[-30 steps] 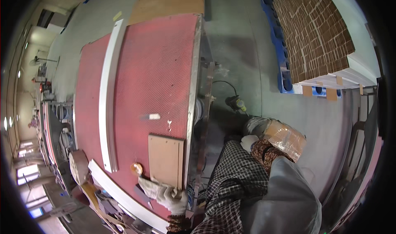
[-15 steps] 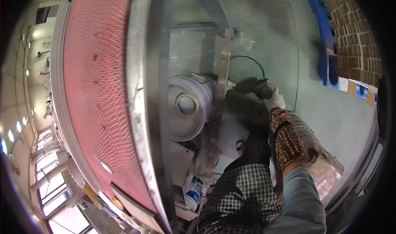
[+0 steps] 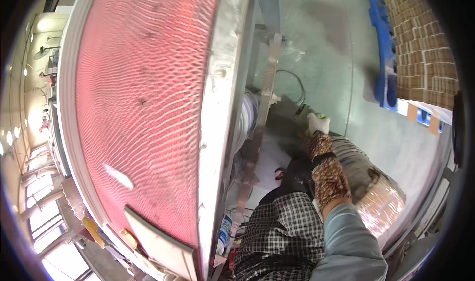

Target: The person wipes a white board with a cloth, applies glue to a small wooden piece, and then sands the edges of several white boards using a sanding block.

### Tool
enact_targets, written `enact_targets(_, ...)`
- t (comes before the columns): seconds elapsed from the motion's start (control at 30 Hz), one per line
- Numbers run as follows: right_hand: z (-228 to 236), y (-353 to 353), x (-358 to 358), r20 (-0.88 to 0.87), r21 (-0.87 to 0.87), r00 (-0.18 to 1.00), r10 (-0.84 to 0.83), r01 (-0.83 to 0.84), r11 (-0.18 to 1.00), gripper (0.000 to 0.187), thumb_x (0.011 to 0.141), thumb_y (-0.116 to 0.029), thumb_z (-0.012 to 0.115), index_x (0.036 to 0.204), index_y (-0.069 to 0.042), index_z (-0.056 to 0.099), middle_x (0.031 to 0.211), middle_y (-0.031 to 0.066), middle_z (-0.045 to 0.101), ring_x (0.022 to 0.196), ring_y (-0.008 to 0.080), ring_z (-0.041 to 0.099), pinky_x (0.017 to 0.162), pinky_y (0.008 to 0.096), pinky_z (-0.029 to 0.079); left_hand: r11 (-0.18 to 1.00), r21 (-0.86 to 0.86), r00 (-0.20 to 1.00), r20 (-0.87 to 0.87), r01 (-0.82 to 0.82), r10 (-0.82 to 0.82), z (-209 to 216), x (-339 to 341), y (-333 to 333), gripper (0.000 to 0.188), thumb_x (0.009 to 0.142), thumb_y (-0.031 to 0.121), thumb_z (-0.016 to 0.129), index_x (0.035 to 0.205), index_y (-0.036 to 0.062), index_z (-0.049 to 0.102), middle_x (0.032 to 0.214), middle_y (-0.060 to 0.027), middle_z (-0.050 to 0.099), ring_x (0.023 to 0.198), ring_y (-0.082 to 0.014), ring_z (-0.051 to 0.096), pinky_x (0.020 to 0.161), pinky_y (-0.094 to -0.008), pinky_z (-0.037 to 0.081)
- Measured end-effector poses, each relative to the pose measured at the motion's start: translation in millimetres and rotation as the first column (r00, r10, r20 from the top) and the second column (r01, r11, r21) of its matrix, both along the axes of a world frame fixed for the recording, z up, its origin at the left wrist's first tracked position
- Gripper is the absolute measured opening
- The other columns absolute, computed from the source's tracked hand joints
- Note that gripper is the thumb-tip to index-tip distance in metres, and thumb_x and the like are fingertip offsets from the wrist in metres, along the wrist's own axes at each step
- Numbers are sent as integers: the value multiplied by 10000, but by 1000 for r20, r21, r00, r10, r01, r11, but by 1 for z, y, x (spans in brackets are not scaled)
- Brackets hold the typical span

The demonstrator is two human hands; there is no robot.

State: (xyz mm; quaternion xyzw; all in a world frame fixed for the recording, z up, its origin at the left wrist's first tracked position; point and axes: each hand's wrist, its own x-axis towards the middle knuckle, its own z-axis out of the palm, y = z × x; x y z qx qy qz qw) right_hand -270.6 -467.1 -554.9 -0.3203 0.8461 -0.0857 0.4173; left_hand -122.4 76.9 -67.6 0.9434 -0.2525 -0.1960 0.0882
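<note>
My right hand (image 3: pixel 319 124), in a white glove with a brown patterned sleeve cover on the forearm, reaches down low beside the table frame. Its fingers are wrapped round a dark and yellow-green corded tool (image 3: pixel 301 111); the kind is hard to make out. A thin black cable (image 3: pixel 303 85) loops over the floor from it. To the left, the large table carries a rippled pink mesh-like surface (image 3: pixel 143 102) with a pale metal edge (image 3: pixel 220 102). On that surface lie a small whitish strip (image 3: pixel 118 176) and a flat grey board (image 3: pixel 161 241). My left hand is out of the picture.
A plastic-wrapped bundle (image 3: pixel 381 202) stands just right of my forearm. Stacked brown cardboard (image 3: pixel 425 48) rests on a blue pallet (image 3: pixel 387 63) at the far right. A metal table leg (image 3: pixel 267 78), a white drum (image 3: pixel 247 115) and a blue-white container (image 3: pixel 224 231) are at the left.
My view has shifted, so more of the pink surface shows and the drum is mostly hidden by the table edge. My right hand and the tool appear slightly lower and to the left.
</note>
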Motion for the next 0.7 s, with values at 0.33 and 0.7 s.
enact_targets(0.33, 283, 75, 29, 843, 243, 501, -196, -28, 970, 411, 896, -237, 729, 1226, -44, 577, 988, 140, 655, 669, 282, 662, 483, 418, 559, 943, -71, 830, 500, 326, -249, 6, 15, -100, 515, 712, 300, 750, 1153, 79, 601, 1198, -170, 550, 1205, -428, 504, 1048, -607, 399)
enact_targets(0.7, 253, 101, 176, 755, -196, 344, 559, -694, 692, 420, 1135, -290, 512, 1515, -117, 556, 1385, 161, 679, 1193, 285, 684, 1014, 443, 572, 948, -247, 862, 505, 199, -49, 24, 23, -129, 495, 625, 346, 818, 1050, 152, 653, 1027, -67, 613, 1004, -333, 617, 891, -514, 481)
